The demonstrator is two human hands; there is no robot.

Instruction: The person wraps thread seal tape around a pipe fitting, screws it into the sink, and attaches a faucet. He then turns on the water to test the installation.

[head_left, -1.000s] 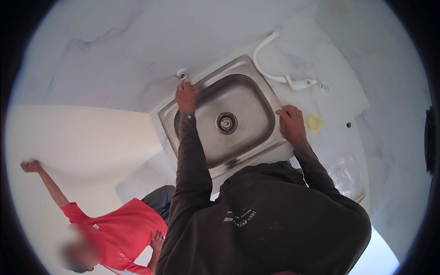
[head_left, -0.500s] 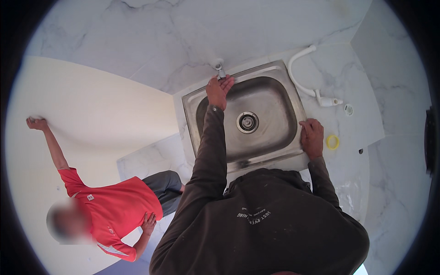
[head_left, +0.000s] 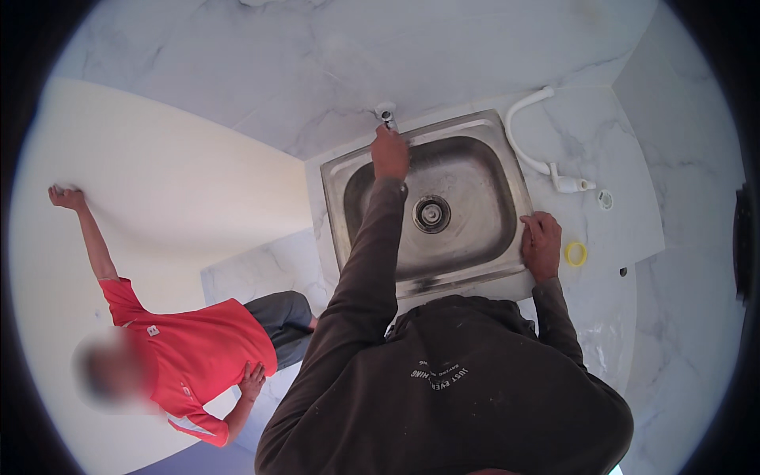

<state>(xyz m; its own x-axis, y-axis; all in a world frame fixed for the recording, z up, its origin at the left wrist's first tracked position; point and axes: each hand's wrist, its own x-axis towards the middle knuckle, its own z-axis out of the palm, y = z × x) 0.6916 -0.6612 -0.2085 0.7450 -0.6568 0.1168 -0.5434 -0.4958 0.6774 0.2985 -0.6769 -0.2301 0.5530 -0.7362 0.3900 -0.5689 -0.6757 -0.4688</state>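
My left hand (head_left: 389, 155) reaches over the back of the stainless steel sink (head_left: 492, 261), its fingers closed around the lower end of a chrome wall tap (head_left: 386, 116). The back of this hand hides the fingertips and the tap's outlet. Against the sink's right rim rests my right hand (head_left: 541, 245), fingers curled and thumb side touching the edge; whatever lies inside its curl is hidden. A round drain strainer (head_left: 431, 214) sits in the basin.
Right of the sink, a white faucet with a curved spout (head_left: 564, 182) lies on the marbled counter, near a small white ring (head_left: 605, 199) and a yellow tape roll (head_left: 575, 253). A person in a red shirt (head_left: 210, 340) stands at left, one hand against the wall panel.
My left hand has turned from palm-up with spread fingers to back-up, closing around the tap's lower end. My right hand stays at the sink rim. The view has shifted slightly.
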